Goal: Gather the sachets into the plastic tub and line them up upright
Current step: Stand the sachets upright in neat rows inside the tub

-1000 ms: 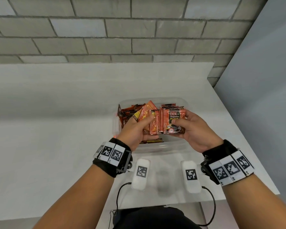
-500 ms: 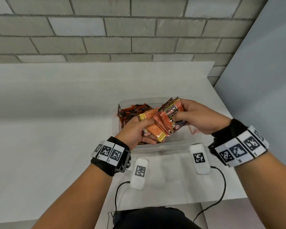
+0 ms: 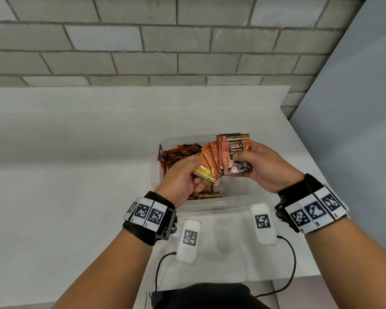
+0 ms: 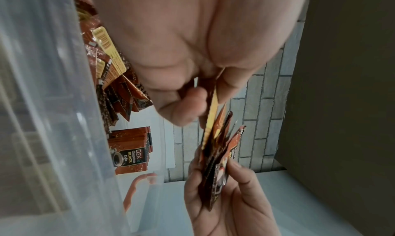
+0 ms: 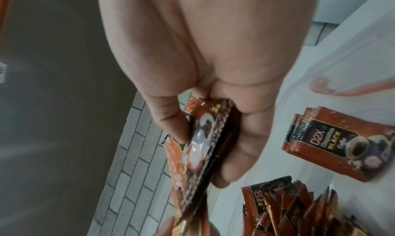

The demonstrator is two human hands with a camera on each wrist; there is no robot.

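Sachets (image 3: 227,157) fan out above the plastic tub (image 3: 210,204), pinched together by the left hand (image 3: 183,177) and the right hand (image 3: 265,166). More sachets lean at the tub's far-left corner, others lie flat inside; I judge the lining-up about half done.

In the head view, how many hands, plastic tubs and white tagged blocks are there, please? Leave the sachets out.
hands: 2 (left hand, right hand, both holding sachets)
plastic tub: 1
white tagged blocks: 2
Total: 5
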